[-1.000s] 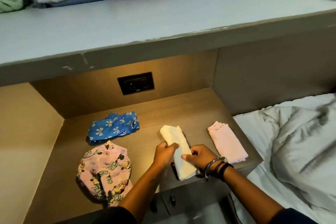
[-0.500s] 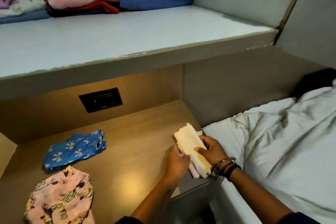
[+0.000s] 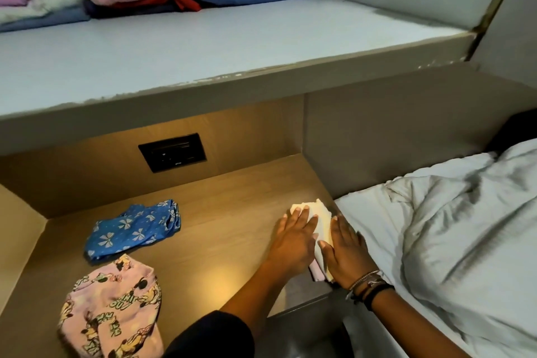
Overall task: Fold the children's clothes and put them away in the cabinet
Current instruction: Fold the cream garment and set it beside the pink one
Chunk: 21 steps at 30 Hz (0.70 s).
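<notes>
Right now both hands lie flat with fingers straight and close together, the left hand [image 3: 293,238] and right hand [image 3: 345,253] pressing a folded cream cloth [image 3: 318,218]. It sits on a folded pink cloth [image 3: 316,269] at the shelf's [image 3: 226,212] right edge, just beside the bed [image 3: 436,241]. Its long axis runs 11 to 5 o'clock between the palms. The unfolded blue garment [image 3: 133,229] and cartoon-print garment [image 3: 113,308] lie toward 9 and 8 o'clock (well apart) — the left hand is probably nearer.

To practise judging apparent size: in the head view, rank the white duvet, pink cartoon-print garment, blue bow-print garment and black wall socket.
1. white duvet
2. pink cartoon-print garment and blue bow-print garment: look alike, pink nearer the camera, so unranked
3. black wall socket
</notes>
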Motion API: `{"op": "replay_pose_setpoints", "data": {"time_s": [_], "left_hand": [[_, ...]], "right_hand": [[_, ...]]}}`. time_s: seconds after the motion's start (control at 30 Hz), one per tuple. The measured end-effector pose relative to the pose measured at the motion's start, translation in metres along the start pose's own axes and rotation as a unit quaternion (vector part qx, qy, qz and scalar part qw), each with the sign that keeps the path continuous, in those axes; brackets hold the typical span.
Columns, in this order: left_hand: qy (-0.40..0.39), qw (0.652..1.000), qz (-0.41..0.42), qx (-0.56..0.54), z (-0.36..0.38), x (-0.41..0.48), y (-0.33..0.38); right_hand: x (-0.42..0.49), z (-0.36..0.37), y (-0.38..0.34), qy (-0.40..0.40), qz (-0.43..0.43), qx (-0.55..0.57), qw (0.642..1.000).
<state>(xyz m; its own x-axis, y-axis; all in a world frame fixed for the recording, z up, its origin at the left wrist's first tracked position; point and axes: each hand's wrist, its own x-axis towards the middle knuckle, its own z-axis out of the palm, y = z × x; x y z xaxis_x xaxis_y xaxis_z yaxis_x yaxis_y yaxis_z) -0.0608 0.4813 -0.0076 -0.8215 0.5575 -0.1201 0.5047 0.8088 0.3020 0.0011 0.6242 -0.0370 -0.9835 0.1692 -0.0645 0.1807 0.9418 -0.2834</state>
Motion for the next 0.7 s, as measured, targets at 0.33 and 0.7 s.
{"op": "replay_pose_setpoints", "data": {"time_s": [0.33, 0.7], "left_hand": [[-0.028, 0.996, 0.061, 0.059, -0.002, 0.000, -0.019], [0.317, 0.925, -0.208, -0.040, -0.080, -0.211, -0.152]], "right_hand": [[-0.008, -0.004, -0.016, -0.081, 0.000, -0.099, 0.992], [-0.040, 0.002, -0.168, -0.033, -0.267, -0.003, 0.963]]}}
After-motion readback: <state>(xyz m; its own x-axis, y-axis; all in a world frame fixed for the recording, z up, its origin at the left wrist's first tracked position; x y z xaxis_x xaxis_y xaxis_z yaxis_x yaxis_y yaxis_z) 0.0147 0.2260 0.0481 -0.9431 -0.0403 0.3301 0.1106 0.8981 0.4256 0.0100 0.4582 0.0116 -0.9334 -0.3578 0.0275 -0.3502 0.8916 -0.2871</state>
